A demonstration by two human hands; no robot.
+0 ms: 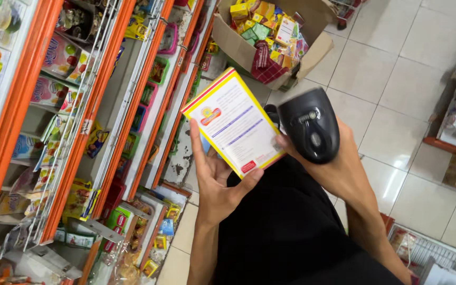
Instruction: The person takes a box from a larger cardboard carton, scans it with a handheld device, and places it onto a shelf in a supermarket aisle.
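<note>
At the centre of the frame, the left hand (pixel 218 179) pinches a flat white box with a yellow border (pixel 234 122), thumb pressed on its lower edge and fingers spread behind it. Just right of it, the right hand (pixel 339 163) is wrapped around a black handheld scanner (pixel 309 124), whose head nearly touches the box's right edge. At the lower right corner, a wire basket (pixel 423 248) holds packets too blurred to tell apart. Along the left of the frame, orange-edged shelves (pixel 114 95) carry colourful pouches and small cartons behind wire rails. Farther off, at the upper middle, an open cardboard carton (pixel 238 45) on the pale tiled floor (pixel 397 79) is heaped with small yellow, green and orange boxes and a red checked cloth (pixel 265 63).
</note>
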